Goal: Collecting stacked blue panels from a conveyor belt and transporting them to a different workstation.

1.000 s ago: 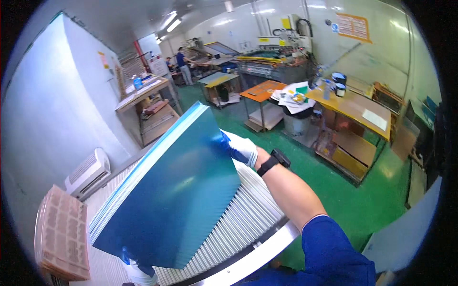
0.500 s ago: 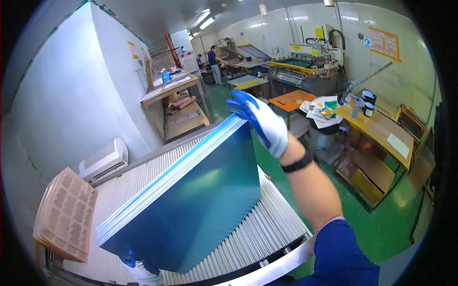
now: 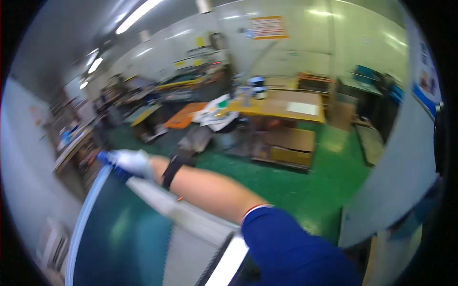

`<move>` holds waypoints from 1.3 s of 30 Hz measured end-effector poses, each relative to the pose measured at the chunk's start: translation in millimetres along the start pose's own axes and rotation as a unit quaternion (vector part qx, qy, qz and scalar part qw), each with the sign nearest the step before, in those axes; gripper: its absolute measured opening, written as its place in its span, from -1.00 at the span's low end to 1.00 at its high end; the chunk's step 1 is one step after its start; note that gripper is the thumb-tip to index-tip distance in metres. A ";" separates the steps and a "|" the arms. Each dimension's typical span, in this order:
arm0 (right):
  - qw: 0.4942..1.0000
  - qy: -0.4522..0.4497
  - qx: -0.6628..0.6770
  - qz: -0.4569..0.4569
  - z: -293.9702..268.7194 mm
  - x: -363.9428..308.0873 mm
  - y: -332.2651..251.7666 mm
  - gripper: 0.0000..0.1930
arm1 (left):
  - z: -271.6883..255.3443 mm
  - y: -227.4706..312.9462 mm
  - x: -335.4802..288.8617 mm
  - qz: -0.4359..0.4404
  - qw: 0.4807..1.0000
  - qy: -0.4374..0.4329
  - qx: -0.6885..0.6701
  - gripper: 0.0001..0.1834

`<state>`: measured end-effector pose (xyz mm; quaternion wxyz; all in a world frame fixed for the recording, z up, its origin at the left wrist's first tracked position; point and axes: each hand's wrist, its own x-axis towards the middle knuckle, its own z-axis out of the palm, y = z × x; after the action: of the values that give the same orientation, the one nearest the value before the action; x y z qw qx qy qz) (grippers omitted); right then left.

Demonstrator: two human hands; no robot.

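A thick stack of thin sheets (image 3: 124,233) stands on edge at the lower left, with a glossy dark blue-green face and a pale blue edge. My right hand (image 3: 128,164), in a white and blue glove, closes over its upper far corner. A black band circles that wrist, and the forearm reaches across from the lower right. Motion blurs the fingers. My left hand is out of the picture. Beneath the stack lies the grey roller conveyor (image 3: 188,260), its rollers smeared.
A yellow-topped table (image 3: 272,107) holds a white sheet and dark cans. Beside it are a covered bin (image 3: 217,117) and an orange table (image 3: 186,116). Printing machinery (image 3: 191,78) stands behind. A pale panel (image 3: 386,190) rises on the right above the green floor (image 3: 296,190).
The view has swung to the right, so the stack and my right hand now appear further left. My left hand, under the stack's lower corner before, has left the picture. My right hand stays at the upper corner.
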<state>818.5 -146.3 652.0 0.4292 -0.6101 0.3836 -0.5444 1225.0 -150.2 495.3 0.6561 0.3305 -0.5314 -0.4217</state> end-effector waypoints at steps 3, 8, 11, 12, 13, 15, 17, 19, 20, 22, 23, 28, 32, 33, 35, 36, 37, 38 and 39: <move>0.955 0.133 -0.208 -0.163 -12.0 -15.7 89.0 -0.50 | 69.7 -13.2 -3.1 0.001 0.998 -0.064 0.031 -0.35; 0.943 0.239 -0.152 -0.177 31.0 -15.6 81.6 -0.86 | 108.8 -24.2 -1.9 0.000 0.994 -0.092 0.059 -0.37; 0.933 0.286 -0.117 -0.187 26.9 -50.0 86.8 -0.79 | 123.2 -33.2 -0.7 -0.007 0.992 -0.118 0.054 -0.37; 0.925 0.303 -0.109 -0.203 27.6 -63.8 84.9 -0.76 | 126.3 -34.1 -0.6 -0.004 0.991 -0.125 0.053 -0.38; 0.916 0.321 -0.101 -0.220 31.9 -76.5 84.4 -0.72 | 129.6 -38.6 0.7 -0.006 0.990 -0.132 0.051 -0.38; 0.905 0.370 -0.132 -0.161 51.8 -122.7 57.4 -0.60 | 130.9 -42.7 0.8 -0.007 0.989 -0.142 0.050 -0.39; 0.873 0.436 -0.171 -0.138 66.5 -172.5 39.9 -0.55 | 146.5 -44.9 -8.3 -0.003 0.985 -0.168 0.044 -0.39; 0.859 0.455 -0.190 -0.139 86.7 -210.5 24.8 -0.48 | 153.3 -47.7 -17.3 -0.002 0.981 -0.191 0.044 -0.40; 0.817 0.499 -0.244 -0.156 93.8 -218.0 34.3 -0.41 | 157.6 -49.1 -22.8 0.000 0.979 -0.200 0.045 -0.40; 0.857 0.461 -0.211 -0.095 115.3 -245.9 10.4 -0.31 | 160.4 -50.8 -29.9 0.005 0.974 -0.219 0.050 -0.40; 0.859 0.464 -0.205 -0.074 126.9 -257.0 2.7 -0.28 | 162.4 -49.9 -32.3 0.008 0.972 -0.228 0.050 -0.41; 0.739 0.610 -0.237 -0.159 155.1 -324.7 3.6 -0.24 | 185.6 -43.9 -73.0 0.014 0.957 -0.287 0.045 -0.42; 0.687 0.669 -0.247 -0.136 182.9 -395.9 -35.1 -0.22 | 194.4 -44.6 -102.2 0.023 0.944 -0.326 0.052 -0.43; 0.664 0.687 -0.264 -0.134 183.5 -421.5 -36.0 -0.22 | 200.5 -45.9 -116.4 0.023 0.938 -0.342 0.052 -0.43; 0.595 0.712 -0.304 -0.216 197.2 -478.0 -47.0 -0.24 | 209.3 -46.2 -144.6 0.025 0.924 -0.376 0.055 -0.43; 0.616 0.715 -0.273 -0.187 215.2 -512.4 -66.1 -0.25 | 213.6 -49.0 -160.1 0.027 0.917 -0.394 0.060 -0.44; 0.636 0.716 -0.239 -0.159 231.2 -542.1 -81.0 -0.26 | 217.9 -52.0 -174.8 0.029 0.908 -0.412 0.069 -0.44; 0.635 0.717 -0.222 -0.184 234.3 -569.7 -79.6 -0.26 | 222.7 -55.0 -191.7 0.030 0.901 -0.427 0.076 -0.44; 0.634 0.716 -0.205 -0.207 235.0 -601.8 -73.4 -0.27 | 225.8 -59.0 -210.2 0.030 0.889 -0.448 0.087 -0.44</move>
<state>984.1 466.4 510.4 -0.2406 -0.1646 0.5357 -0.7925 975.9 18.1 404.2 0.3294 0.1467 -0.8130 -0.4572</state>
